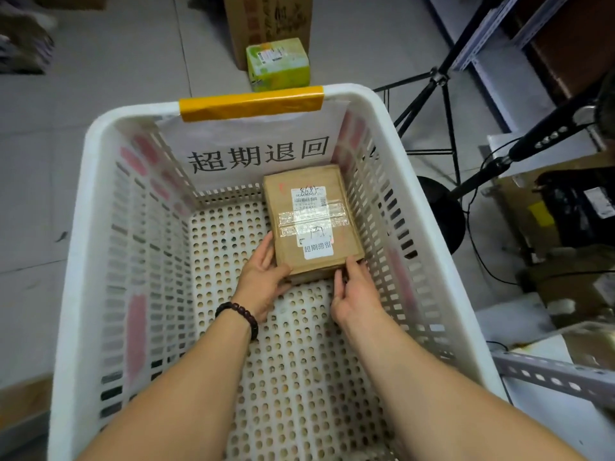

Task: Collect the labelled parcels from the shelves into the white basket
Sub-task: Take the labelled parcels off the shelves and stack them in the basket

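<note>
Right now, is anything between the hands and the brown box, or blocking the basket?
Nothing visible. The left hand and right hand hold the cardboard parcel at its near end, inside the white basket by its right wall.

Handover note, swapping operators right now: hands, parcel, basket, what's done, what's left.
Left hand: grips the near left corner of the brown parcel.
Right hand: grips its near right corner.
Parcel: label up, low in the far right corner of the white basket; it is the only thing in there.
Done: one parcel in the basket, not yet released.
Left: let go, then fetch more labelled parcels from the shelves on the right. How many remain is not visible.
</note>
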